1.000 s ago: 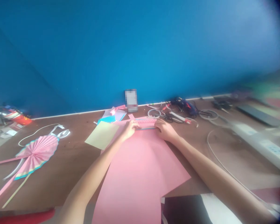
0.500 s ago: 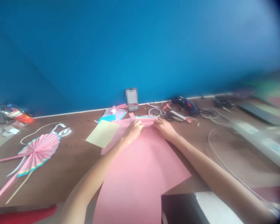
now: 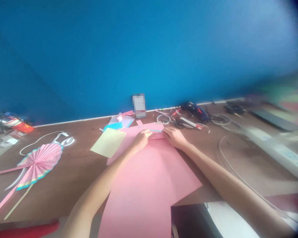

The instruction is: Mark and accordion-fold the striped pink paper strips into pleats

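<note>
A long sheet of pink paper (image 3: 141, 188) runs from the middle of the table over its front edge. At the sheet's far end is a narrow folded strip with a light blue edge. My left hand (image 3: 143, 137) is closed on the left end of this fold, and my right hand (image 3: 173, 135) pinches its right end. The fingertips of both hands are partly hidden. Under the long sheet lies more pink paper (image 3: 186, 185). A pale yellow sheet (image 3: 108, 142) rests just left of my left hand, beside a blue piece of paper (image 3: 113, 126).
On the left lies a pleated pink paper fan (image 3: 41, 162) with blue and yellow edging, near a white ribbon (image 3: 68, 141). A phone-like device (image 3: 139, 105) leans on the blue wall. Cables (image 3: 221, 119), a red-and-white tool (image 3: 191, 123) and a power strip (image 3: 278, 148) are on the right.
The blue-edged strip at the paper's far end has turned over toward me and looks narrower. Both hands keep their grip in almost the same place. The view has shifted slightly.
</note>
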Tool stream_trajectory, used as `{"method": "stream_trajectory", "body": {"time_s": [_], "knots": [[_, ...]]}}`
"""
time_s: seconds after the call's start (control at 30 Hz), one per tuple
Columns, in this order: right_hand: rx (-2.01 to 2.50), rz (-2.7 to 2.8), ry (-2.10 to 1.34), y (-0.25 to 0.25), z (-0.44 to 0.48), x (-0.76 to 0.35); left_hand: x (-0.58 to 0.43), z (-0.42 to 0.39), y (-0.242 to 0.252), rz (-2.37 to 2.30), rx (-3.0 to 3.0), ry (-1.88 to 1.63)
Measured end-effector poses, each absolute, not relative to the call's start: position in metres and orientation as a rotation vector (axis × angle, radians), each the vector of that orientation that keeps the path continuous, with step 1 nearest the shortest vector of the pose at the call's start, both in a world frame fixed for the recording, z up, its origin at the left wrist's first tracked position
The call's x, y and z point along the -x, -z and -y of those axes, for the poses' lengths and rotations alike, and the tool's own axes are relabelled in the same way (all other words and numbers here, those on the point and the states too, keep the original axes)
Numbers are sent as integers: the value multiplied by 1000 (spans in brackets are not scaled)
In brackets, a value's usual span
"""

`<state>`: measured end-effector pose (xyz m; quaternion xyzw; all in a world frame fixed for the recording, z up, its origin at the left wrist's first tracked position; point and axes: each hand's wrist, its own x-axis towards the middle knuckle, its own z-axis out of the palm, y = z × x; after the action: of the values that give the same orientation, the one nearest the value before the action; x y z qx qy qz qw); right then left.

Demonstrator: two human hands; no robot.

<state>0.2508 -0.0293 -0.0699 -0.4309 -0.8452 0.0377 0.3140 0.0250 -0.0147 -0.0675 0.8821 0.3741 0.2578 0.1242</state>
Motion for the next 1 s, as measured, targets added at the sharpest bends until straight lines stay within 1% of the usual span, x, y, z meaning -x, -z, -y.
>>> {"method": "stream_trajectory", "body": {"time_s": [0.23, 0.33, 0.47, 0.67, 0.77, 0.87, 1.0], "knots": [[1031, 2025, -609, 69, 31, -253, -25, 22, 53, -1040, -2386, -586], [988, 1941, -741, 67, 33, -249, -28, 28, 45, -1051, -2405, -520], [977, 1932, -795, 64, 37, -245, -33, 34, 38, -1150, -2537, -453], [998, 1881, -785, 63, 36, -246, -30, 31, 38, -1184, -2587, -502], [988, 1810, -842, 65, 35, -249, -29, 29, 38, -1212, -2599, -475], [949, 1819, -884, 65, 35, -249, -28, 30, 34, -1177, -2560, -369], [909, 1966, -848, 61, 40, -246, -30, 34, 26, -1093, -2462, -263]]}}
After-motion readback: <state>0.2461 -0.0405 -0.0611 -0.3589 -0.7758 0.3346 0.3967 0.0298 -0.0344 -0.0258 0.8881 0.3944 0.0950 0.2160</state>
